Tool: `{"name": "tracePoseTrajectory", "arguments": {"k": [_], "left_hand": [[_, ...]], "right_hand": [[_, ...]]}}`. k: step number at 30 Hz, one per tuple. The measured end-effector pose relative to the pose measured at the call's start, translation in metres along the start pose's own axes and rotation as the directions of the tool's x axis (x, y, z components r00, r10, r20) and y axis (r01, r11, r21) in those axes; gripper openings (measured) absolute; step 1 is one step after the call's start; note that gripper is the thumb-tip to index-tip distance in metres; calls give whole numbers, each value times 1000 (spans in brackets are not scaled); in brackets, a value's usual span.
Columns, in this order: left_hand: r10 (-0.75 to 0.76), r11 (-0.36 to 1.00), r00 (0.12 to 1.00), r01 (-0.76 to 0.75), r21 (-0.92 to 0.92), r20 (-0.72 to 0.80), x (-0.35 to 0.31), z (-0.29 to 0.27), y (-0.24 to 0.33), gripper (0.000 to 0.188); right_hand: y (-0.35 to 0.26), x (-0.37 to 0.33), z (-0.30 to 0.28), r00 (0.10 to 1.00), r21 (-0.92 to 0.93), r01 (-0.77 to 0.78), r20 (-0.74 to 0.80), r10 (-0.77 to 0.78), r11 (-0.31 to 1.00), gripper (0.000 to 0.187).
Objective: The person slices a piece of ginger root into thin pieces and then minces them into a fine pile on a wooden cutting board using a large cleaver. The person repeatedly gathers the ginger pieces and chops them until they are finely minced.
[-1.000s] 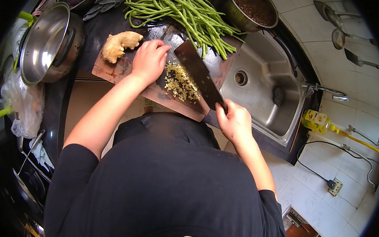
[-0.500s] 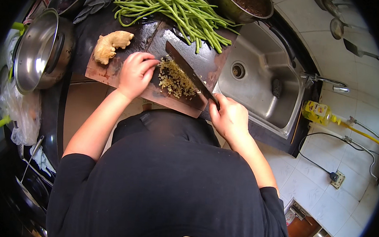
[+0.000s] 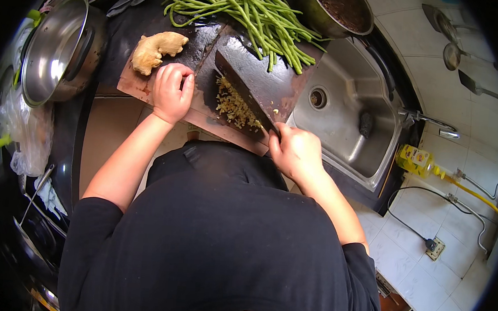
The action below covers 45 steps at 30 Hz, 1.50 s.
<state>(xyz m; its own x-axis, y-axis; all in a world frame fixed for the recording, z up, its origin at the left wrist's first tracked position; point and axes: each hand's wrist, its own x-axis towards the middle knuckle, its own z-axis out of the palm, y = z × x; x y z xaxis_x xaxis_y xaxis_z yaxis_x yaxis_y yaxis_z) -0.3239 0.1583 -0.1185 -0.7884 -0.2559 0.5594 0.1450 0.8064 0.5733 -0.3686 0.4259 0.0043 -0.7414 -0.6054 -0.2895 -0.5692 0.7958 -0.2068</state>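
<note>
My right hand (image 3: pixel 299 153) grips the handle of a kitchen knife (image 3: pixel 243 88) with a dark blade. The blade slants across the wooden cutting board (image 3: pixel 129 88), tip toward the far side. Along its left side lies a heap of finely chopped, pale yellow bits (image 3: pixel 232 105), perhaps ginger or garlic; a few specks sit to its right. My left hand (image 3: pixel 172 94) rests at the board's near left, loosely fisted with nothing visible in it, apart from the heap. Just beyond it is a knobbly piece of ginger (image 3: pixel 155 50). Long green beans (image 3: pixel 243 12) are piled across the far side.
Right of the board is a steel sink (image 3: pixel 343 98) with a faucet (image 3: pixel 447 132). A pot of something dark brown (image 3: pixel 331 23) stands at the far right. A steel pot (image 3: pixel 53 46) and a plastic bag (image 3: pixel 30 136) are on the left. A yellow bottle (image 3: pixel 415 160) stands beyond the sink.
My left hand has drawn back leftward from the chopped heap and curled its fingers. The knife has shifted slightly, still in my right hand. The whole view has turned a little.
</note>
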Motion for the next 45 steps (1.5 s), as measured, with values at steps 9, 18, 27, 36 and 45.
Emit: {"name": "tracePoseTrajectory", "arguments": {"k": [9, 18, 27, 36, 45], "left_hand": [[-47, 999, 997, 46, -12, -66, -3, 0, -2, 14], [-66, 997, 990, 60, -48, -128, -6, 3, -7, 16], [-47, 999, 994, 45, -25, -95, -4, 2, -5, 14], [-42, 999, 996, 42, -8, -76, -4, 2, -6, 12], [-42, 999, 997, 42, -3, -65, -4, 1, -7, 10]], "right_hand": [[-2, -3, -4, 999, 55, 27, -46, -25, 998, 19], [0, -1, 0, 999, 96, 20, 42, -24, 995, 21], [0, -1, -8, 1000, 48, -28, -10, 29, 998, 23], [-3, -4, -6, 998, -2, -35, -52, 35, 999, 22], [-8, -6, -3, 1000, 24, -12, -16, 13, 1000, 21]]}}
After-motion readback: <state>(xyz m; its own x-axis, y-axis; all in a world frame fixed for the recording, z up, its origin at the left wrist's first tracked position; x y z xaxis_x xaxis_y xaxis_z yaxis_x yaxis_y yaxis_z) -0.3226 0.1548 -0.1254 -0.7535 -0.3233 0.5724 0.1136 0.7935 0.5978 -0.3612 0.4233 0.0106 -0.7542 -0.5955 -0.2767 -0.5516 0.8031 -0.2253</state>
